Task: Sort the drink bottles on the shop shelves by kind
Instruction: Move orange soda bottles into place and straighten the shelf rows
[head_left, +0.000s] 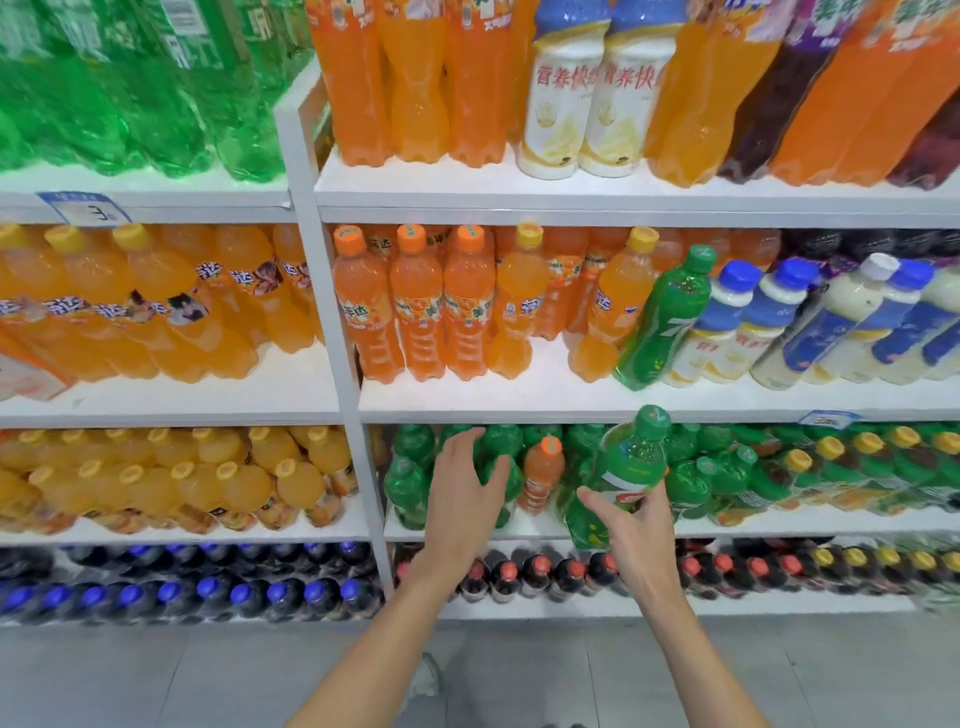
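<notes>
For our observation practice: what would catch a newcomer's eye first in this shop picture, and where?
First, the green bottle held in the right hand, in front of the row of green bottles. Next to it the open left hand reaches toward that row, where one orange bottle stands out of place. One shelf up, a stray green bottle leans between orange bottles and white bottles.
</notes>
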